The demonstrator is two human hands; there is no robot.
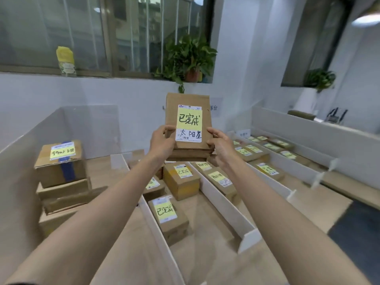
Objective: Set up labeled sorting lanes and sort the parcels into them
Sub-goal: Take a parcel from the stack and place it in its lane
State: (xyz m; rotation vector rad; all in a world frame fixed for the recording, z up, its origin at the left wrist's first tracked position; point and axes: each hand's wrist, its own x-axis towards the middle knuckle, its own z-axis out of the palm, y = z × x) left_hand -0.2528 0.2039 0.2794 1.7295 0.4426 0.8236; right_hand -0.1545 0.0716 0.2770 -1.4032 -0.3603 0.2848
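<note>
Here both hands grasp one parcel (188, 120) by its lower edges, left hand (162, 141) and right hand (220, 144), holding it upright above the lanes (223, 204); it looks stiff, flat and light, so an edge hold seems safe

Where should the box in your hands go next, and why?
Probably lower the parcel, held by the left hand and right hand, into the lane right beneath it. Its yellow note reads 已完成, the same as on the far box and near box lying in that lane.
</note>
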